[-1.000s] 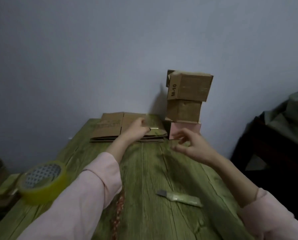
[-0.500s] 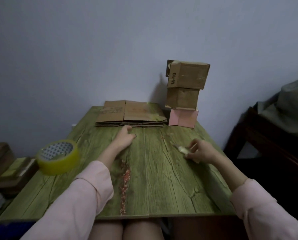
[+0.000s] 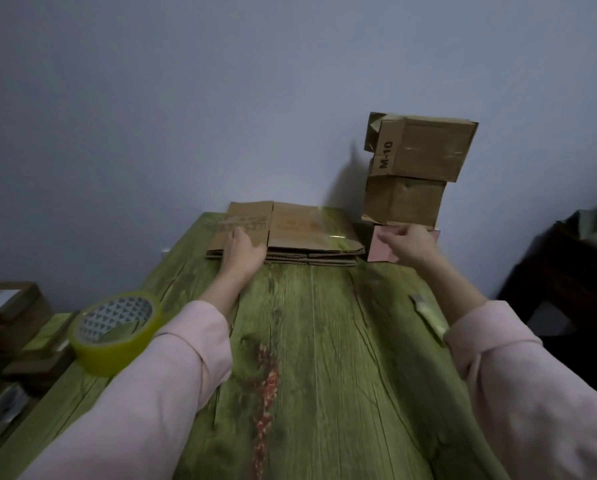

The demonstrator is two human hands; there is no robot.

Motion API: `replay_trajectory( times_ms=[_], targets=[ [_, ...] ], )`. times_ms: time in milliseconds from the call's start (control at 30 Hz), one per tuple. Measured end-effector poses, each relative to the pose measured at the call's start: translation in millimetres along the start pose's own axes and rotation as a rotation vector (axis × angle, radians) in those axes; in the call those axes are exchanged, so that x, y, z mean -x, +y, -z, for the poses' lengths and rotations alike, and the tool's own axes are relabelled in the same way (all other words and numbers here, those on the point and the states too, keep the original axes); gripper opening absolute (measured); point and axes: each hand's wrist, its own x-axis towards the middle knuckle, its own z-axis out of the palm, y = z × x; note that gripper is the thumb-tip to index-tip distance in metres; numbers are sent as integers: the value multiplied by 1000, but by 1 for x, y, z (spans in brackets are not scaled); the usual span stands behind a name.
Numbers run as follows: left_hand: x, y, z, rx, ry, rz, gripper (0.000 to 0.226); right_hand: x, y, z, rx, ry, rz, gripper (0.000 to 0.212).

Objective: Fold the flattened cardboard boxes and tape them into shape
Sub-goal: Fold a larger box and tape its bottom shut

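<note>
My left hand [image 3: 240,252] lies flat, fingers together, on the flattened boxes [image 3: 311,233], right hand [image 3: 409,242] loosely pinching the pink box [image 3: 380,251].

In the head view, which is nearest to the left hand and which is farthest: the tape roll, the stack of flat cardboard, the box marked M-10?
From the left hand:
1. Stack of flat cardboard, directly under the hand, touching it.
2. Tape roll, at the table's left edge, nearer the person.
3. Box marked M-10, top of the stacked boxes at the far right.
</note>
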Motion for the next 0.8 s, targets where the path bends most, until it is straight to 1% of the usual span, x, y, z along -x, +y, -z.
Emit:
replay_trajectory(
  times_ms=[67,133,200,267,367,433,533,700,733,800],
  targets=[
    [-16,-5,-1,-58,40,72,70,-18,-2,-23,-193,-26,-126,25],
    [-31,-12,-1,-114,64,142,84,-31,3,-45,-303,-39,-256,25],
    [-47,-19,-2,-172,74,186,95,-38,7,-58,-357,1,-326,26],
    [-61,-23,-3,-212,77,227,104,-44,10,-65,-467,38,-408,30],
    [-75,-30,-6,-276,64,286,116,-47,11,-70,-615,-19,-515,36],
    [-77,-35,-10,-329,19,305,114,-51,14,-74,-632,-13,-541,38],
    [-81,-40,-16,-361,-6,308,105,-53,17,-79,-657,92,-540,35],
    [-85,-38,-10,-310,7,361,109,-48,8,-79,-738,179,-531,35],
    [-85,-36,-7,-312,5,364,108,-48,4,-79,-765,197,-512,35],
    [-84,-33,1,-339,-7,355,108,-43,-6,-77,-906,203,-491,35]
  ],
)
